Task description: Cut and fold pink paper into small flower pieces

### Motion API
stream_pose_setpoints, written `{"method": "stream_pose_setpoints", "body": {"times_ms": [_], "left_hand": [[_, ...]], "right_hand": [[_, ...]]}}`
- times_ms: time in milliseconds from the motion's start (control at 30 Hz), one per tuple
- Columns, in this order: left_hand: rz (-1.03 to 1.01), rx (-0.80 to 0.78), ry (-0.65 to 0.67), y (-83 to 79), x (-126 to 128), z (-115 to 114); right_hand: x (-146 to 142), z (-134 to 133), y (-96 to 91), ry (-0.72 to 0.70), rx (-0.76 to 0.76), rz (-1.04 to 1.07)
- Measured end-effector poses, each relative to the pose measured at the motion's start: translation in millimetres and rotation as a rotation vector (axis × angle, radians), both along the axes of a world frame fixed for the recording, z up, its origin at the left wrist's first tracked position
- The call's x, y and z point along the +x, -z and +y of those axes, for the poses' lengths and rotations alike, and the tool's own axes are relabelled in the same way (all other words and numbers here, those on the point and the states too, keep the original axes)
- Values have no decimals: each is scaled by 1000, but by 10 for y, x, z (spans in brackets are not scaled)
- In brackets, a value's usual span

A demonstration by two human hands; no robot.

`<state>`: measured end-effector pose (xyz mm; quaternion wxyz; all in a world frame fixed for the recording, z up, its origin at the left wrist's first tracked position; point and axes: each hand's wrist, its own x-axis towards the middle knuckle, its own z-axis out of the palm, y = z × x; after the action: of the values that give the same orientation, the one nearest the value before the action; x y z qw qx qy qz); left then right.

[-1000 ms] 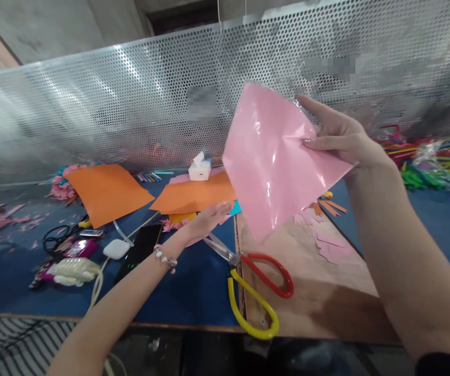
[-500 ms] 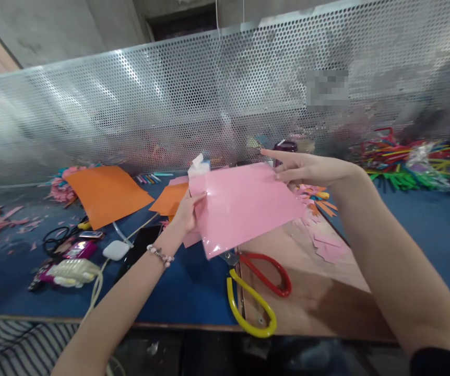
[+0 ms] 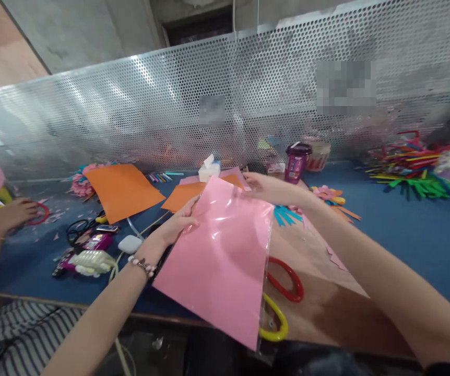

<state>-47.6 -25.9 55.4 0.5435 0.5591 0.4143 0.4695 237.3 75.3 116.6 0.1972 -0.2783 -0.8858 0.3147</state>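
A pink paper sheet (image 3: pixel 217 261) with a shiny clear plastic layer, seen along its right edge, is held slanted above the table. My left hand (image 3: pixel 184 219) grips it by the left edge, thumb on top. At its upper right edge, my right hand (image 3: pixel 262 188) is closed on the sheet, with some fingertips hidden. Under the sheet lie scissors with one red handle (image 3: pixel 287 279) and one yellow handle (image 3: pixel 280 318); their blades are covered. Orange paper (image 3: pixel 184 196) and further pink paper (image 3: pixel 237 175) lie behind my hands.
A larger orange sheet (image 3: pixel 125 190) lies left, near a white case (image 3: pixel 130 244) and a cable. A purple cup (image 3: pixel 297 162) stands by the perforated metal panel (image 3: pixel 178 115). Colourful strips (image 3: pixel 416 167) are piled right. Another person's hand (image 3: pixel 17 213) is at far left with red-handled scissors.
The pink sheet has turned, its lower end swinging toward me and covering more of the scissors. My right hand has moved left along its edge, fingers drawn in. The view has shifted slightly.
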Motion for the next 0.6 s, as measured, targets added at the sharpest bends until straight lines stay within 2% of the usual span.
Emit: {"method": "stream_pose_setpoints", "body": {"times_ms": [100,133,233,333,400,533,600], "left_hand": [[-30,-15,-9,25,-13,9],[-37,-27,-9,21,-15,13],[-39,-16,-50,10,-10,34],[4,71,-112,28,16,67],[106,177,-144,43,49,81],[526,481,-255,31,155,32],[702,576,-293,6,217,-38]], "right_hand": [[-317,-2,251,81,142,14],[-380,7,309,146,167,20],[-442,43,372,238,202,68],[-398,54,278,216,181,85],[-372,36,158,145,115,110],[-369,-72,-117,-8,-67,236],[-366,-170,-235,-47,-43,176]]}}
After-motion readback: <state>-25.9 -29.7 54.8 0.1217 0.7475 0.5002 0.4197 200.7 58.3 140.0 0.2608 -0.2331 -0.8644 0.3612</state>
